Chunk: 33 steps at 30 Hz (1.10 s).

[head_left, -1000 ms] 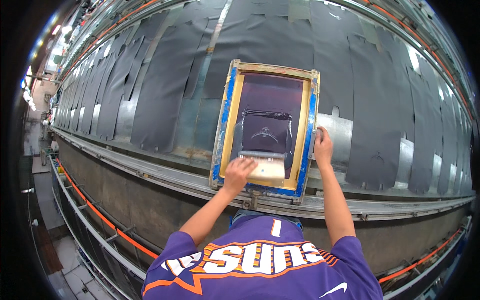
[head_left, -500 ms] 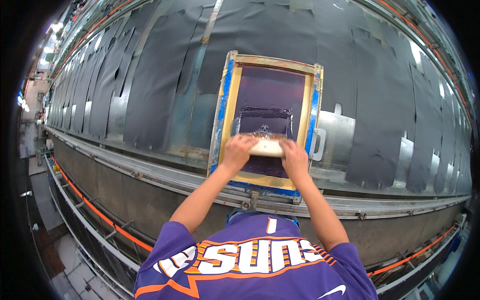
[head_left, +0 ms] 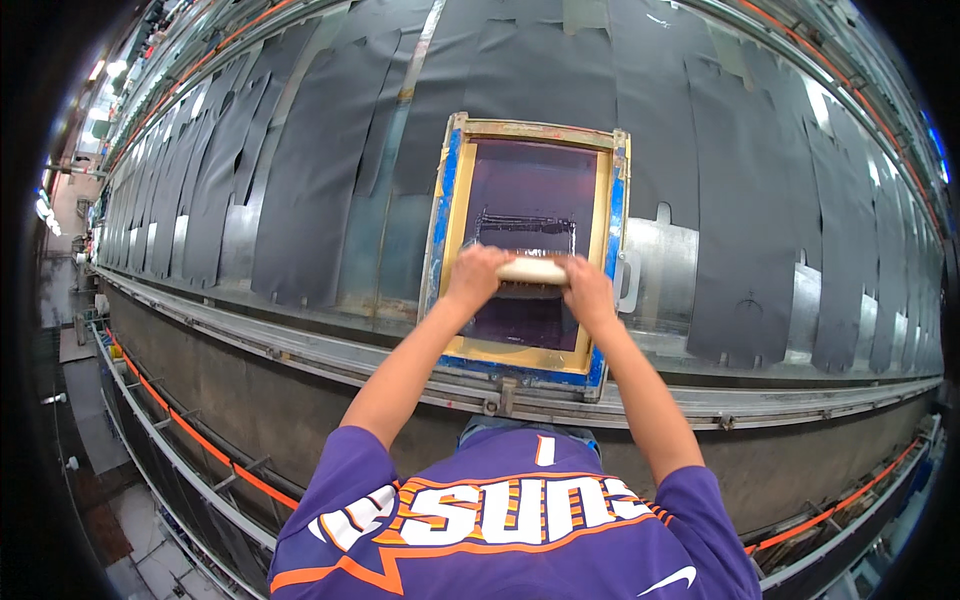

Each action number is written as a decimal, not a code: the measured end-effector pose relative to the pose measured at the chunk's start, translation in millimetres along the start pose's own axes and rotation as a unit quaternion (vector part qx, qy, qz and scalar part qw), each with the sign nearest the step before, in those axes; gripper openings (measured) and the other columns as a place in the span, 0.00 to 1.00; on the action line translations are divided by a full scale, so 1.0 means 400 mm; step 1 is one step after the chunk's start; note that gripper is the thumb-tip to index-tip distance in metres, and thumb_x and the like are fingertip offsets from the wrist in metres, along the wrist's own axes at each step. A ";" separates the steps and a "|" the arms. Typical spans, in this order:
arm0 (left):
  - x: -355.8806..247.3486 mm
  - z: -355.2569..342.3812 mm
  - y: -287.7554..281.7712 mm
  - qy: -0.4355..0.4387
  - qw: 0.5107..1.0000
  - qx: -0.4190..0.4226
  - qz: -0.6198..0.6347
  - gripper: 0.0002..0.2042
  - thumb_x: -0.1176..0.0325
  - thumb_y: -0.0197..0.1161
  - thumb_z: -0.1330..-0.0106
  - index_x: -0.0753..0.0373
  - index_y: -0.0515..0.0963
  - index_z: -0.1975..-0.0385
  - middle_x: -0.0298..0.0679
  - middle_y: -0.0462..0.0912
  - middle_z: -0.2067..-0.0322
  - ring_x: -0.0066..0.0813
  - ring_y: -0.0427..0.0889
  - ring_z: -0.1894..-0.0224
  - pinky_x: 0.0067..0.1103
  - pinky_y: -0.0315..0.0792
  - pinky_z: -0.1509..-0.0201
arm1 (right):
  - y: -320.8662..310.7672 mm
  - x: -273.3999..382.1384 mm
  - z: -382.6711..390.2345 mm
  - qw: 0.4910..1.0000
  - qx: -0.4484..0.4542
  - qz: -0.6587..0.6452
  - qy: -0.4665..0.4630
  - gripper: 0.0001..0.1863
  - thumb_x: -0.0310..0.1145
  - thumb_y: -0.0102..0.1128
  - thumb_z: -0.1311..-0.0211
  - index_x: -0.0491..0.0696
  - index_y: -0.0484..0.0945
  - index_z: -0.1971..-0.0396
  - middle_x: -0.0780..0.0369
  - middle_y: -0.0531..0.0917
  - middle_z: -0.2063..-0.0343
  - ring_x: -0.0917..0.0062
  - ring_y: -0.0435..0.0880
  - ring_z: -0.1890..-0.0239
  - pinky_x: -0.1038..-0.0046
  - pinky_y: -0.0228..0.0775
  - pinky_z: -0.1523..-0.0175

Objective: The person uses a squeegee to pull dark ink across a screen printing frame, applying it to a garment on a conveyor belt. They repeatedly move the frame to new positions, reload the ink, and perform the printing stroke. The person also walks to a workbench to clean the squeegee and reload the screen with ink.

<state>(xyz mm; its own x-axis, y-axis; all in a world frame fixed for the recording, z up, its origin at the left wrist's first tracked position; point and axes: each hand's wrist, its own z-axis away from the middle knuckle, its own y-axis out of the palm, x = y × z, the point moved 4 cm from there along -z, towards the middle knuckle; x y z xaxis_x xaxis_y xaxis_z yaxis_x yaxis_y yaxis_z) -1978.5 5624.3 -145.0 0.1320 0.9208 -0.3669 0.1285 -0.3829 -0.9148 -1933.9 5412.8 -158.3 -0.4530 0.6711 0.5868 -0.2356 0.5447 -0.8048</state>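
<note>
My left hand (head_left: 475, 276) and my right hand (head_left: 589, 287) are closed around the two ends of a squeegee (head_left: 533, 270) with a pale, thick handle. It lies crosswise on the dark purple mesh of a screen-printing frame (head_left: 520, 352), which has yellow and blue tape along its borders. A glossy dark band of ink (head_left: 525, 224) runs across the mesh just beyond the squeegee. My hands and the handle hide the squeegee's blade and part of the mesh.
The frame rests on a long table with dark fabric panels (head_left: 310, 170) to both sides. A white handle (head_left: 628, 284) sticks out at the frame's right. A metal rail (head_left: 660, 402) follows the near edge. A panel (head_left: 740, 240) to the right bears a faint mark.
Both hands have pushed the squeegee away from me, up the mesh toward the dark band of ink. They keep their hold on it, and the frame stays in place on the table.
</note>
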 end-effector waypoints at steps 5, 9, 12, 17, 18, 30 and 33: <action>-0.064 0.197 0.001 0.011 0.999 0.004 0.043 0.21 0.82 0.63 0.52 0.55 0.87 0.58 0.34 0.88 0.55 0.38 0.82 0.55 0.30 0.77 0.47 | 0.009 0.044 0.204 0.997 0.064 0.004 -0.033 0.28 0.29 0.73 0.53 0.50 0.77 0.47 0.57 0.80 0.49 0.58 0.77 0.43 0.58 0.71 0.40; -0.083 0.240 -0.015 0.017 0.999 0.017 0.044 0.26 0.84 0.63 0.56 0.57 0.84 0.53 0.35 0.85 0.50 0.39 0.79 0.47 0.31 0.74 0.41 | -0.091 -0.194 0.141 0.965 -0.138 -0.193 0.116 0.30 0.43 0.75 0.45 0.44 0.78 0.46 0.53 0.79 0.51 0.62 0.77 0.48 0.60 0.68 0.42; -0.093 0.242 -0.010 0.026 0.998 0.016 0.055 0.25 0.82 0.65 0.54 0.57 0.83 0.52 0.35 0.84 0.51 0.41 0.78 0.46 0.33 0.72 0.40 | -0.068 -0.340 0.068 0.937 -0.179 -0.228 0.195 0.20 0.42 0.65 0.34 0.45 0.79 0.49 0.57 0.82 0.63 0.68 0.80 0.60 0.66 0.71 0.54; -0.066 0.305 0.006 0.037 0.998 -0.014 0.058 0.27 0.81 0.67 0.55 0.55 0.82 0.50 0.34 0.81 0.45 0.39 0.76 0.42 0.33 0.71 0.34 | -0.076 -0.329 -0.013 0.934 -0.254 -0.156 0.197 0.14 0.40 0.58 0.30 0.46 0.82 0.54 0.60 0.84 0.72 0.74 0.81 0.69 0.68 0.73 0.59; -0.064 0.321 -0.012 0.031 0.997 -0.023 0.073 0.27 0.81 0.67 0.56 0.55 0.82 0.50 0.35 0.81 0.46 0.40 0.76 0.42 0.33 0.71 0.35 | -0.075 -0.280 -0.019 0.928 -0.298 -0.151 0.167 0.14 0.40 0.57 0.30 0.46 0.82 0.56 0.60 0.84 0.73 0.74 0.81 0.70 0.68 0.73 0.60; 0.556 0.592 -0.424 -0.012 0.999 -0.044 0.018 0.28 0.79 0.69 0.55 0.56 0.82 0.48 0.34 0.83 0.46 0.39 0.78 0.44 0.33 0.73 0.39 | 0.349 0.487 -0.235 0.903 -0.310 -0.256 0.151 0.12 0.36 0.56 0.29 0.43 0.80 0.56 0.58 0.85 0.70 0.74 0.82 0.69 0.69 0.73 0.60; 0.725 0.625 -0.519 -0.021 0.999 -0.016 0.024 0.24 0.77 0.69 0.52 0.56 0.82 0.50 0.33 0.83 0.46 0.38 0.78 0.44 0.35 0.72 0.41 | 0.458 0.632 -0.290 0.896 -0.307 -0.275 0.166 0.11 0.34 0.55 0.29 0.43 0.79 0.57 0.56 0.85 0.69 0.72 0.83 0.69 0.68 0.73 0.61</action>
<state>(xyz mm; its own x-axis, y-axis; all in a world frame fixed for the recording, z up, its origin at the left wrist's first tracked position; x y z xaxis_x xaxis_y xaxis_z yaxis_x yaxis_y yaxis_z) -2212.6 5989.2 -103.5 0.0984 0.9034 -0.4175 0.1547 -0.4283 -0.8903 -1991.6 5740.5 -147.1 -0.1094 0.2731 0.9557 0.2185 0.9446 -0.2449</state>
